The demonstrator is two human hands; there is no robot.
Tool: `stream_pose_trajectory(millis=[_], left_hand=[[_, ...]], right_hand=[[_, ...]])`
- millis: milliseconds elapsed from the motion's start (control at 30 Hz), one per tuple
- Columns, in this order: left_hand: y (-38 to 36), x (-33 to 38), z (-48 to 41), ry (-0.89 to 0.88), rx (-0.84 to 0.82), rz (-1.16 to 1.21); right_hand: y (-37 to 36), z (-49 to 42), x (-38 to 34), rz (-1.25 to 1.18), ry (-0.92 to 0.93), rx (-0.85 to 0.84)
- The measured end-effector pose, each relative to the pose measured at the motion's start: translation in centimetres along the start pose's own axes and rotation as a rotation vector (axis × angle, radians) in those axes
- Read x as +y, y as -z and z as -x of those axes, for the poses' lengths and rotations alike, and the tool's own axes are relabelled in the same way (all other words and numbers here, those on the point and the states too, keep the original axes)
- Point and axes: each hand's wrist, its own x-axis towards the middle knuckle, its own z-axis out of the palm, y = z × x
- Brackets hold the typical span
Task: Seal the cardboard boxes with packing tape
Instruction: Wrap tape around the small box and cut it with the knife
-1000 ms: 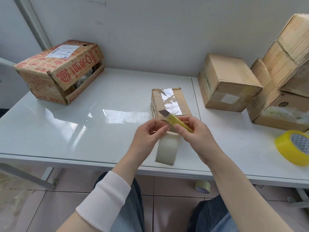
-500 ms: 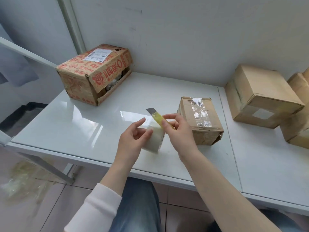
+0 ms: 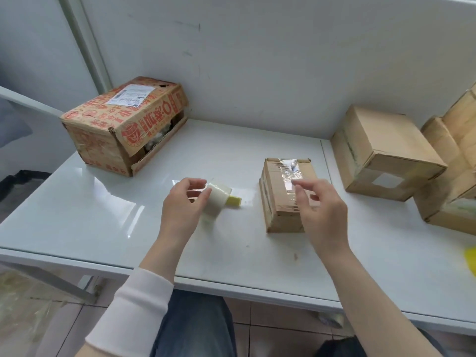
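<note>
**Gripping the roll, free hand over the small box**

My left hand (image 3: 183,204) is curled round the tape roll (image 3: 215,202) and holds it low over the table (image 3: 108,210); I cannot tell whether it touches the surface. The yellow cutter (image 3: 234,200) lies flat just beyond the roll, close enough to pick up without a reach.

My right hand (image 3: 320,210) is empty, fingers loosely spread, above the near end of the small box (image 3: 278,202). Whether the fingertips touch the cardboard I cannot tell. A strip of clear tape runs along the top of that box, so I judge its top seam closed, and the hand is placed to press the strip down or turn the box.

Well ahead and to the left of my left grip sits the printed box (image 3: 123,124), its side flap gaping. That one looks unsealed, which is reason to have the roll in hand. The plain box (image 3: 386,150) stands apart, off to the right of my right hand.
</note>
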Motion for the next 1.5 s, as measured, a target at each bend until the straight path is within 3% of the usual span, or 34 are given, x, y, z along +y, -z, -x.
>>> stream_pose_trajectory(millis=[133,200,267,467,533,600,767,933,1233,1367,1500], left_hand=[[-2.4,2.8,-0.8,-0.296,0.117,-0.280],[-4.8,5.0,-1.3,-0.491,0.037,-0.325],[-7.9,6.8,-2.6,-0.539,-0.114,-0.318],[-14.4,7.1,-7.7,-0.038,-0.337,-0.182],[-15.2,5.9,-8.1,0.096,-0.369,-0.011],[-15.7,5.1,-8.2,0.168,-0.365,0.143],[-16.1,5.1,-8.5,0.194,-0.355,0.186],[-16.0,5.2,-8.4,0.201,-0.360,0.225],[-16.6,5.5,-8.3,0.187,-0.304,0.125],[-15.3,6.1,-7.9,0.045,-0.352,-0.081],[-9.6,6.3,-7.8,-0.307,-0.206,-0.367]], right_hand=[[1.4,-1.6,3.5,0.069,-0.208,0.013],[1.1,-2.1,4.4,0.076,-0.275,-0.034],[0.5,-2.9,4.9,0.079,-0.325,-0.083],[-0.7,-5.1,6.1,-0.055,-0.611,-0.302],[-0.8,-4.9,6.8,-0.111,-0.653,-0.320],[-1.1,-4.6,7.3,-0.168,-0.667,-0.298],[-1.8,-4.3,7.3,-0.280,-0.676,-0.250],[-1.1,-4.2,7.5,-0.331,-0.672,-0.314],[-1.0,-3.8,7.3,-0.353,-0.628,-0.345],[-0.2,-4.3,6.4,-0.139,-0.577,-0.406],[-0.2,-4.9,4.6,0.188,-0.350,-0.287]])
